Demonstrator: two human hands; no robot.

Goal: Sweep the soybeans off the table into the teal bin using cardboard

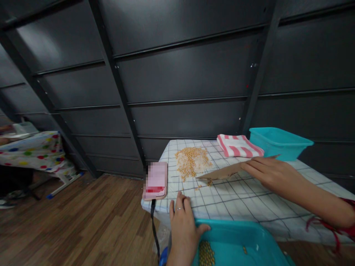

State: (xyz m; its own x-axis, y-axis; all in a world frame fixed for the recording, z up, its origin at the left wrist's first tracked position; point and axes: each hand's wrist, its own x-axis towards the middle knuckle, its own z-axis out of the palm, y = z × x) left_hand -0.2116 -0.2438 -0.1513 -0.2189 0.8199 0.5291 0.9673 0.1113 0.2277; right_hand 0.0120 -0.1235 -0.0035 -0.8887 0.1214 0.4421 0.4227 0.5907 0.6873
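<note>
My right hand [267, 170] grips a flat piece of brown cardboard [222, 172], its long edge slanting down to the tablecloth. Just left of the cardboard's tip lies a pile of yellow soybeans mixed with white grains [192, 160]. A few loose beans [198, 187] are scattered in front of it. My left hand [183, 223], wearing a ring, has its fingers stretched out over the table's front edge. Its thumb lies over the rim of a turquoise basin [235, 225] below the table edge. Beans [206, 254] have gathered at the basin's left side.
The checked tablecloth [222, 203] also carries a pink-cased phone [157, 179] with a black strap [154, 225], a pink-and-white striped towel [240, 145] and a second turquoise basin [280, 142]. A dark panelled wall [180, 81] stands behind. Another table [33, 151] is at far left.
</note>
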